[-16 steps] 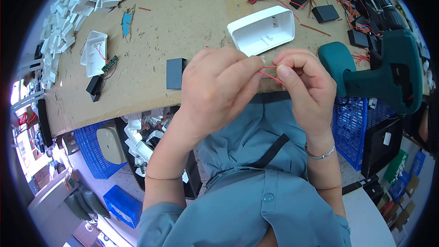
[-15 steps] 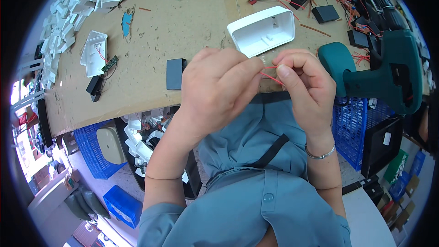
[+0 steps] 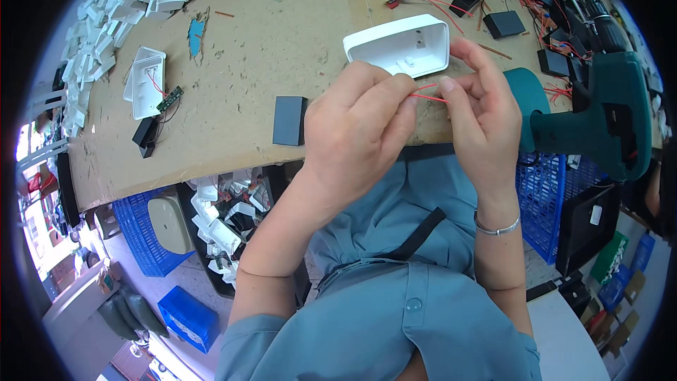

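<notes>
Two thin red wires (image 3: 427,94) stretch across the short gap between my hands, above the table's front edge. My left hand (image 3: 361,121) is closed, pinching them between thumb and forefinger; its other fingers are curled out of sight. At the wires' other end is my right hand (image 3: 485,106), thumb tip against them and forefinger raised near the white box's corner. Just beyond my hands lies an open white plastic box (image 3: 398,37), its hollow side toward me. A flat black box (image 3: 288,121) sits left of my left hand; whether the wires join it is hidden.
A green cordless drill (image 3: 599,109) lies on the right, close to my right hand. Black boxes with red wires (image 3: 557,35) crowd the far right. White casings (image 3: 106,21) are heaped at far left, and a wired white casing (image 3: 148,85) lies nearer. Blue crates (image 3: 539,201) stand below.
My left hand has shifted right, and the black box has slid right too. The white box has moved slightly left. My right forefinger has lifted away from the thumb.
</notes>
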{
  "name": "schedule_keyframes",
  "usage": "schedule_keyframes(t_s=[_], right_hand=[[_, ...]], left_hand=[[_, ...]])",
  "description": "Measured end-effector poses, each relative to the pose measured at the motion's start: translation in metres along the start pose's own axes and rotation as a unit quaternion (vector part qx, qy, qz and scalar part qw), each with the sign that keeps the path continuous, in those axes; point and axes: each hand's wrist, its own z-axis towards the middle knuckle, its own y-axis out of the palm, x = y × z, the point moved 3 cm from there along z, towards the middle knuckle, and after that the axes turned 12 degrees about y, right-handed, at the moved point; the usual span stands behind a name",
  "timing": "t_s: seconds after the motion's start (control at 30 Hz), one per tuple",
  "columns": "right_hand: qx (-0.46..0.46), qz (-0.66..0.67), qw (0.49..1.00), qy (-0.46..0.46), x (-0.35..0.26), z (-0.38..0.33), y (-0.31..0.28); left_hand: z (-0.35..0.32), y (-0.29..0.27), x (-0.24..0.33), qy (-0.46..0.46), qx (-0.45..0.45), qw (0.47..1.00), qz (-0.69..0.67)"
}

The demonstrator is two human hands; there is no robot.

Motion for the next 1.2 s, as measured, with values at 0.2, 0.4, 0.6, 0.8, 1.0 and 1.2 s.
schedule_keyframes(t_s=[0.2,0.4,0.6,0.8,1.0,1.2], right_hand=[[0.03,-0.018,0.999,-0.037,-0.021,-0.036,-0.03],[0.108,-0.029,0.993,-0.038,-0.014,-0.076,-0.073],[0.198,-0.115,0.973,0.002,-0.002,-0.092,-0.098],[0.17,-0.099,0.98,-0.02,0.005,-0.077,-0.087],[0.164,-0.017,0.986,-0.028,0.006,-0.049,-0.087],[0.157,-0.015,0.982,-0.102,-0.007,-0.008,-0.096]], left_hand=[[0.009,-0.009,-0.001,0.03,0.025,0.994,0.106],[0.015,-0.002,-0.017,-0.027,0.012,0.994,0.103],[0.02,0.009,-0.021,-0.058,0.008,0.993,0.102],[0.021,0.016,-0.02,-0.028,0.004,0.981,0.19],[0.021,0.025,-0.023,-0.016,0.026,0.982,0.185],[0.021,0.028,-0.022,-0.02,0.032,0.98,0.196]])
